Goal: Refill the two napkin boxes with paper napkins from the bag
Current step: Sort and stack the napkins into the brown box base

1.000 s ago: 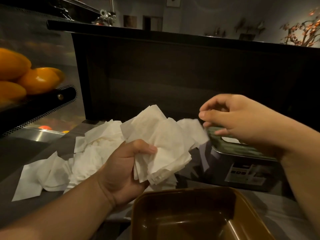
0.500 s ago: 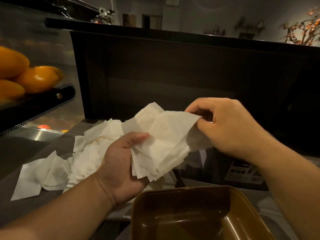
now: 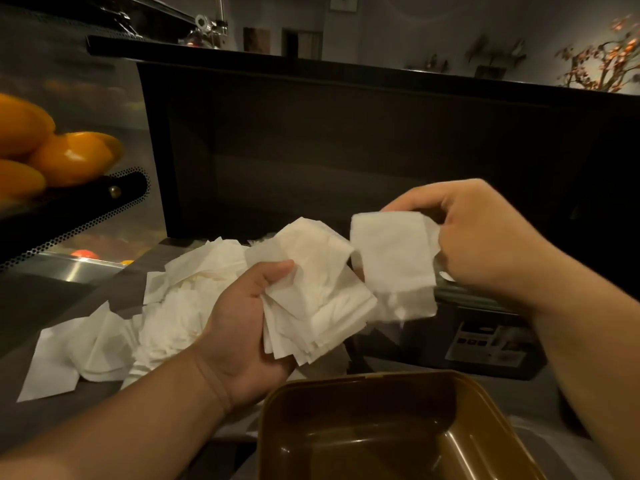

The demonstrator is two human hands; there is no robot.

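- Loose napkins (image 3: 114,337) are strewn over the tabletop (image 3: 52,299) at left.
- A fanned stack of napkins (image 3: 318,299) is gripped by the left hand (image 3: 249,327), fingers curled round it.
- One napkin (image 3: 394,268) is pinched by the right hand (image 3: 485,237), apart from the stack.
- Sorting is judged under way; placement into the empty brown box (image 3: 398,441) below is called for next.

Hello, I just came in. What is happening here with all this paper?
A person is sorting paper napkins at a counter. The left hand holds a stack of napkins, and the right hand pinches a single napkin beside that stack. A loose pile of napkins lies on the counter to the left. The brown napkin box in front looks empty.
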